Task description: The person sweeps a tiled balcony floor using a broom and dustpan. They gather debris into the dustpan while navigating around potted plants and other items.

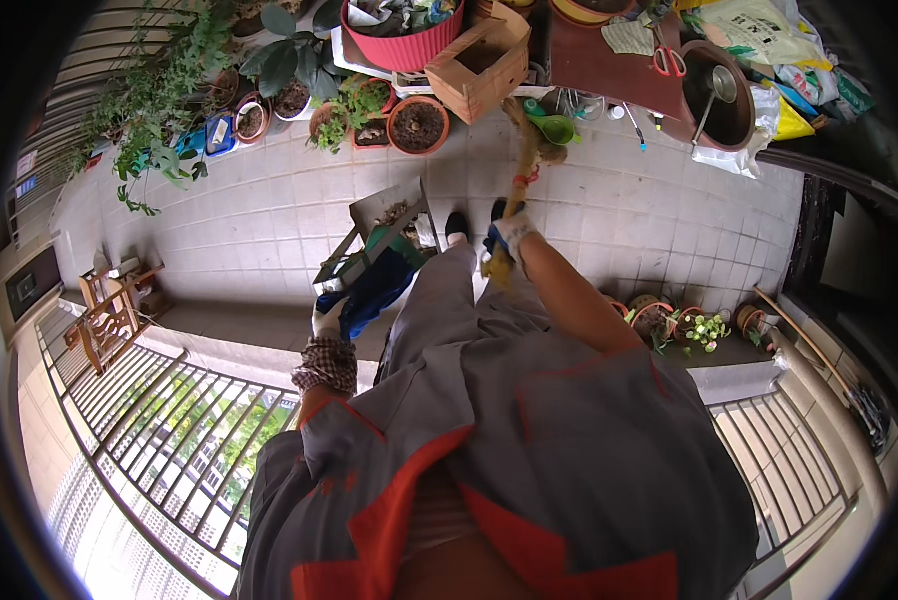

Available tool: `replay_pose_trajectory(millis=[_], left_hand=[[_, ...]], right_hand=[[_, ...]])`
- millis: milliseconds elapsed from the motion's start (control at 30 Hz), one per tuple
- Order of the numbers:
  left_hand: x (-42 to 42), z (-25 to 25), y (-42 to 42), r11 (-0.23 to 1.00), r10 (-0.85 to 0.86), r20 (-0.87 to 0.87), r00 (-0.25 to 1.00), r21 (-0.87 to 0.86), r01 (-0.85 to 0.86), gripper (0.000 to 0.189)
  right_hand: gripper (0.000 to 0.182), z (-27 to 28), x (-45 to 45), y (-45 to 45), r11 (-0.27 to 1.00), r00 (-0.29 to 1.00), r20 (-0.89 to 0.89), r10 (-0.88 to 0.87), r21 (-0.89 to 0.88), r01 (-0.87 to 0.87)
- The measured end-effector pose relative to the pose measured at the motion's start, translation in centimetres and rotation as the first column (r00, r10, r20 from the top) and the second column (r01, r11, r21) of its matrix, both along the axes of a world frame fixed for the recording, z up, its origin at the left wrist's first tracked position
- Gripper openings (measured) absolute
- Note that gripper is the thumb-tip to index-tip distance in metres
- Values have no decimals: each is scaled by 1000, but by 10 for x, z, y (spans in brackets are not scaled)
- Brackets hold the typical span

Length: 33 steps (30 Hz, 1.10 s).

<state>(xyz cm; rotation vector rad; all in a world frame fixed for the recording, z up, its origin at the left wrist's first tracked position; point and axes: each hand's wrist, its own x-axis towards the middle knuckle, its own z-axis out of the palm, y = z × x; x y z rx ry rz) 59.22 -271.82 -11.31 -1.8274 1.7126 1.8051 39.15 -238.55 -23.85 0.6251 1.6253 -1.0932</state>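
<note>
My right hand [512, 231], in a white and blue work glove, is closed around a straw hand broom [525, 161]. The broom has a red tie, and its far end points towards the plant pots. On the other side, my left hand [330, 315], gloved too, grips the near end of a grey scoop-like dustpan [370, 214]. Dry brown debris [392, 215] lies inside the dustpan along with some whitish scraps. A dark blue cloth or bag [377, 292] hangs along it beside my left hand, hiding part of the grip.
Potted plants [417, 126], a cardboard box [486, 64] and a pink tub [404, 37] line the far side. Red-handled scissors [668, 61] and a brown pot [719, 97] with a ladle stand right. Railings [186, 435] run behind me; a wooden chair [111, 315] is at left.
</note>
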Motion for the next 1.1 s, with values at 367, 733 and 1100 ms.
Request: replay_pose_trajectory(millis=[367, 733, 1100], left_hand=[[29, -42, -51, 985, -170, 26, 985, 44, 169, 41], [27, -50, -110, 719, -674, 211, 708, -33, 694, 49], [-9, -46, -122, 495, -826, 278, 490, -59, 867, 52]], right_hand=[[43, 51, 67, 27, 941, 942, -196, 273, 258, -219], [55, 8, 110, -31, 886, 920, -85, 381, 317, -338], [74, 69, 45, -85, 876, 907, 256, 333, 272, -398]])
